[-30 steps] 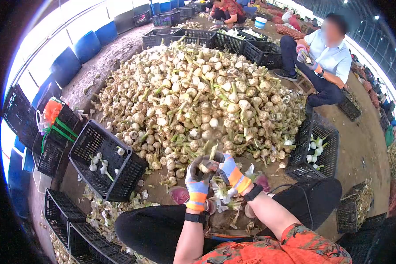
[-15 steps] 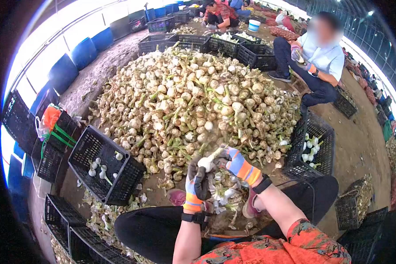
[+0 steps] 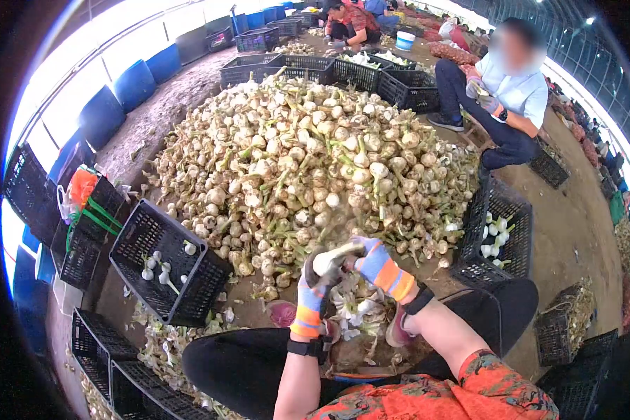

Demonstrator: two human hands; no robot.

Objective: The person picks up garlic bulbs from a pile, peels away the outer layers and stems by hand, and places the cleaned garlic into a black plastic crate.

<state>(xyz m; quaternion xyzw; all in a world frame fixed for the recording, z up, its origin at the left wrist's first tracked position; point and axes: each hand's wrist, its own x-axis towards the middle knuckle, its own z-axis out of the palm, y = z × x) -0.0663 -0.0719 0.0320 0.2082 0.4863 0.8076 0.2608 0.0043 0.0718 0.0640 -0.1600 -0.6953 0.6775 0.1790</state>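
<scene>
Both of my hands wear striped gloves with dark palms. My left hand (image 3: 312, 292) is closed around the pale head of a garlic bulb (image 3: 324, 263). The stem points up and right into my right hand (image 3: 378, 264), whose fingers are closed on it. The right fingertips are partly hidden, and I cannot make out a tool in them. Beneath my hands, loose white garlic skins (image 3: 360, 308) lie on the ground between my shoes. In front of me rises a large heap of unpeeled garlic bulbs (image 3: 294, 161) with stems attached.
A black crate (image 3: 206, 287) with several white bulbs tilts at my left; another crate (image 3: 521, 241) with cleaned bulbs stands right. A co-worker (image 3: 514, 87) sits beyond the heap's right side. Blue barrels (image 3: 101, 115) line the left wall. More crates (image 3: 311, 68) stand behind the heap.
My right hand has shifted slightly and its fingers have come down over the garlic stem. The bulb stays in my left hand. The co-worker's hands have moved a little.
</scene>
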